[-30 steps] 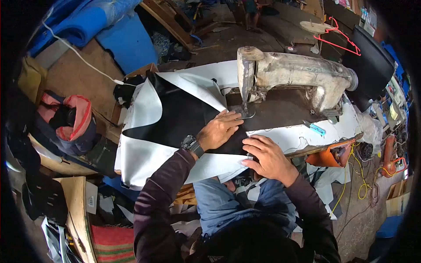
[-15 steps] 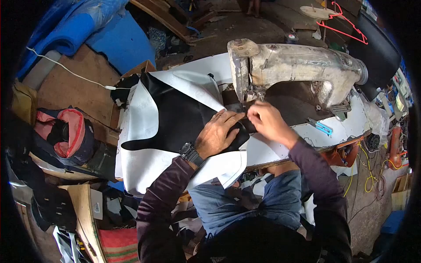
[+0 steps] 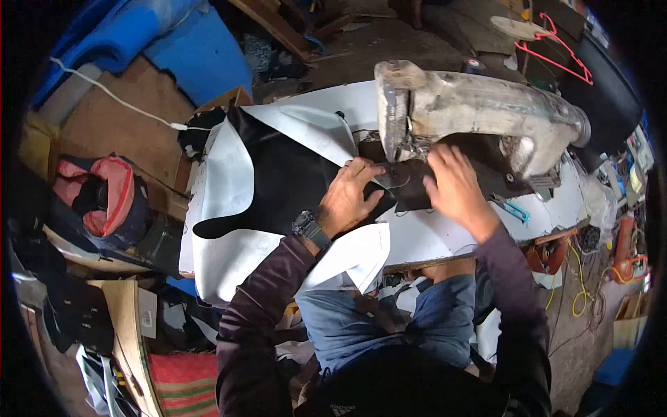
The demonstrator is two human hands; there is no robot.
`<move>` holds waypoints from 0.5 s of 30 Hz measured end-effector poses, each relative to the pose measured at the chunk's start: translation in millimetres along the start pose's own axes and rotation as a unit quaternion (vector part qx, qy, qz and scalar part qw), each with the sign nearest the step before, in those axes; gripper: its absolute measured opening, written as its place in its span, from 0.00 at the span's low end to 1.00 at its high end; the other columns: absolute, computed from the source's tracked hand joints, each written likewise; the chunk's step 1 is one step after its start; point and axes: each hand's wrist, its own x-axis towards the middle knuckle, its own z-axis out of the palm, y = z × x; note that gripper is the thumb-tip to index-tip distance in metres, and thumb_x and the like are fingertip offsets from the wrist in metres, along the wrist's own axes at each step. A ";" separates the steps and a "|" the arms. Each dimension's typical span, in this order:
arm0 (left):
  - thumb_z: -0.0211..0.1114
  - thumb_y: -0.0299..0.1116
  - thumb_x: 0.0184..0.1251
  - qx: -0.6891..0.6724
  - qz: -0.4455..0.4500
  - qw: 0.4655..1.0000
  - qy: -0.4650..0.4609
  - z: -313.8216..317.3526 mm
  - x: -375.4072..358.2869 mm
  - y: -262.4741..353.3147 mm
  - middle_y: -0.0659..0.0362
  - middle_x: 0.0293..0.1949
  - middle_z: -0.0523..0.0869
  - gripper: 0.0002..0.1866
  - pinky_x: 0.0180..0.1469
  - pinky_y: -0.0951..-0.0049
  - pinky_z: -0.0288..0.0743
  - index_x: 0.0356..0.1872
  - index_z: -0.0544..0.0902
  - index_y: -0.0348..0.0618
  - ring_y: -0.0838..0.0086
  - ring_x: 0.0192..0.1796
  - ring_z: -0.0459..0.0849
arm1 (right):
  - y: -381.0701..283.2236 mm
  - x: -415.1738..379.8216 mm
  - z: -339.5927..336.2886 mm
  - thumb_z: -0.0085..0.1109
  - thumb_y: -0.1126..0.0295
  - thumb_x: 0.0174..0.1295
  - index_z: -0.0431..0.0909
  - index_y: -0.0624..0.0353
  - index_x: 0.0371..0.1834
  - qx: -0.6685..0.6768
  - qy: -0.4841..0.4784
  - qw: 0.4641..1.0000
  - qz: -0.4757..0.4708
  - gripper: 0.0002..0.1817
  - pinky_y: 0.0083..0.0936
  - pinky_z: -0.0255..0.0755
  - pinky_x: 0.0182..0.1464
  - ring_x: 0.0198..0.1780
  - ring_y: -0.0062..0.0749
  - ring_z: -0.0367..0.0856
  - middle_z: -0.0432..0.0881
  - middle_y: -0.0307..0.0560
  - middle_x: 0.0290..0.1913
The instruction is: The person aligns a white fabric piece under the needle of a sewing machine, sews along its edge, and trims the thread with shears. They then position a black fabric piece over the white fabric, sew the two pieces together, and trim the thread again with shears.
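Note:
A black sheet with white backing [image 3: 285, 184] lies partly folded over the left of the white sewing table [image 3: 445, 236]. My left hand [image 3: 349, 197] rests on its right edge, fingers pointing at the needle area, thumb apart from them; nothing is held in it. Beside the needle of the worn sewing machine [image 3: 486, 104], my right hand [image 3: 455, 184] has its fingers stretched and thumb apart, over the dark machine bed. Its fingertips are close to the machine head, and I see nothing in that hand.
Blue-handled snips [image 3: 513, 208] lie right of my right hand, near the machine's base. A red hanger [image 3: 556, 52] is at the back right. An open bag with a pink lining [image 3: 111, 201] and blue rolled sheets [image 3: 125, 42] are at the left.
My right hand has moved right and opened from a pinch near the needle. My left hand has shifted slightly on the sheet. The whole view has shifted a little.

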 end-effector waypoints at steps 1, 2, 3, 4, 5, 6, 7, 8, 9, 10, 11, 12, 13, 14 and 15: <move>0.76 0.27 0.67 -0.006 0.004 1.000 -0.010 -1.1 -0.8 -6.2 0.48 0.57 0.86 0.21 0.68 0.52 0.80 0.62 0.89 0.39 0.48 0.63 0.84 | -18.6 -3.2 -13.9 0.67 0.78 0.57 0.82 0.59 0.65 0.069 -0.013 0.995 -0.064 0.28 0.50 0.78 0.68 0.65 0.56 0.81 0.82 0.54 0.68; 0.76 0.27 0.68 -0.014 0.009 1.000 -0.026 -0.4 -2.8 -13.9 0.47 0.58 0.87 0.21 0.70 0.52 0.80 0.62 0.90 0.39 0.47 0.65 0.85 | -38.3 -10.5 -22.9 0.67 0.80 0.56 0.81 0.59 0.69 0.139 -0.028 0.982 -0.122 0.32 0.50 0.77 0.71 0.67 0.56 0.80 0.81 0.53 0.71; 0.76 0.26 0.69 -0.024 0.017 0.999 -0.042 0.2 -3.9 -18.1 0.47 0.59 0.88 0.20 0.71 0.51 0.80 0.62 0.90 0.38 0.46 0.66 0.85 | -51.6 -16.8 -26.2 0.67 0.81 0.54 0.81 0.61 0.71 0.208 -0.097 0.962 -0.150 0.34 0.50 0.75 0.75 0.72 0.52 0.79 0.79 0.49 0.77; 0.75 0.26 0.71 -0.044 -0.001 0.997 -0.060 -0.2 -4.2 -17.0 0.46 0.61 0.88 0.19 0.73 0.52 0.79 0.62 0.90 0.38 0.46 0.69 0.84 | -62.8 -24.1 -20.2 0.67 0.81 0.56 0.84 0.64 0.67 0.173 -0.091 0.963 -0.186 0.30 0.47 0.75 0.74 0.74 0.47 0.79 0.83 0.49 0.73; 0.74 0.26 0.72 -0.065 -0.018 0.995 -0.079 -0.2 -5.2 -14.9 0.45 0.63 0.88 0.18 0.75 0.52 0.78 0.62 0.90 0.38 0.45 0.71 0.83 | -62.7 -31.0 -16.8 0.67 0.80 0.58 0.85 0.65 0.65 0.157 -0.127 0.962 -0.186 0.28 0.45 0.75 0.75 0.73 0.46 0.79 0.86 0.50 0.70; 0.73 0.26 0.74 -0.087 -0.035 0.991 -0.097 -0.4 -5.2 -12.4 0.44 0.66 0.88 0.18 0.77 0.53 0.77 0.62 0.90 0.38 0.44 0.73 0.83 | -60.0 -35.7 -12.9 0.66 0.80 0.59 0.86 0.66 0.63 0.139 -0.163 0.959 -0.185 0.25 0.43 0.74 0.76 0.73 0.45 0.80 0.88 0.51 0.67; 0.72 0.27 0.77 -0.045 -0.003 0.992 -0.115 -5.4 -7.4 -12.4 0.43 0.70 0.87 0.17 0.83 0.53 0.72 0.64 0.90 0.40 0.44 0.80 0.78 | -55.9 -38.1 -6.3 0.67 0.78 0.62 0.87 0.65 0.56 0.157 -0.129 0.966 -0.160 0.18 0.42 0.76 0.77 0.72 0.47 0.83 0.91 0.54 0.61; 0.72 0.29 0.78 -0.028 0.011 0.994 -0.107 -8.5 -9.4 -12.5 0.43 0.70 0.87 0.17 0.84 0.51 0.69 0.65 0.90 0.40 0.45 0.81 0.77 | -49.9 -41.1 -5.7 0.67 0.77 0.63 0.87 0.66 0.54 0.170 -0.128 0.965 -0.152 0.16 0.42 0.78 0.76 0.72 0.47 0.84 0.91 0.54 0.61; 0.71 0.30 0.79 -0.010 0.024 0.995 -0.101 -11.6 -11.1 -11.8 0.44 0.71 0.87 0.17 0.85 0.49 0.67 0.65 0.90 0.40 0.45 0.81 0.76 | -45.0 -43.8 -5.8 0.68 0.77 0.64 0.86 0.66 0.53 0.185 -0.127 0.964 -0.144 0.14 0.42 0.79 0.76 0.71 0.48 0.85 0.91 0.55 0.62; 0.71 0.31 0.80 0.008 0.033 0.995 -0.095 -13.4 -11.2 -12.5 0.44 0.71 0.87 0.18 0.87 0.48 0.64 0.66 0.90 0.41 0.46 0.82 0.76 | -42.4 -46.1 -5.2 0.68 0.77 0.65 0.86 0.66 0.51 0.202 -0.128 0.961 -0.136 0.12 0.43 0.80 0.76 0.71 0.49 0.86 0.91 0.56 0.62; 0.68 0.35 0.83 0.039 0.014 0.990 -0.132 -14.9 -7.9 -16.0 0.45 0.72 0.86 0.18 0.89 0.42 0.56 0.67 0.90 0.43 0.48 0.84 0.73 | -41.6 -48.5 -5.1 0.67 0.77 0.66 0.84 0.66 0.48 0.201 -0.115 0.962 -0.144 0.09 0.44 0.83 0.73 0.70 0.50 0.88 0.90 0.58 0.64; 0.67 0.37 0.84 0.038 0.004 0.989 -0.144 -12.8 -2.6 -20.1 0.46 0.73 0.86 0.18 0.89 0.42 0.55 0.67 0.90 0.45 0.48 0.85 0.72 | -39.1 -48.1 -3.2 0.67 0.77 0.66 0.84 0.66 0.48 0.197 -0.112 0.965 -0.130 0.09 0.44 0.83 0.74 0.70 0.51 0.88 0.90 0.58 0.64; 0.66 0.38 0.85 0.038 -0.006 0.987 -0.155 -10.4 4.3 -25.4 0.47 0.74 0.85 0.18 0.90 0.42 0.54 0.68 0.91 0.47 0.49 0.85 0.71 | -35.2 -46.0 -1.0 0.66 0.77 0.66 0.84 0.66 0.48 0.193 -0.110 0.968 -0.119 0.09 0.44 0.82 0.74 0.70 0.51 0.88 0.90 0.58 0.64; 0.65 0.40 0.86 0.038 -0.016 0.986 -0.164 -8.1 12.5 -30.4 0.48 0.74 0.85 0.18 0.90 0.41 0.53 0.68 0.91 0.50 0.49 0.86 0.70 | -29.8 -42.5 1.8 0.66 0.78 0.67 0.84 0.66 0.48 0.187 -0.107 0.970 -0.108 0.08 0.43 0.82 0.75 0.70 0.51 0.88 0.90 0.59 0.64; 0.64 0.41 0.86 0.042 -0.027 0.983 -0.175 -4.3 22.1 -35.9 0.49 0.77 0.83 0.18 0.90 0.42 0.52 0.68 0.91 0.50 0.50 0.87 0.67 | -18.6 -39.1 11.7 0.65 0.78 0.66 0.84 0.65 0.47 0.193 -0.099 0.971 -0.103 0.08 0.47 0.81 0.74 0.72 0.50 0.86 0.90 0.56 0.65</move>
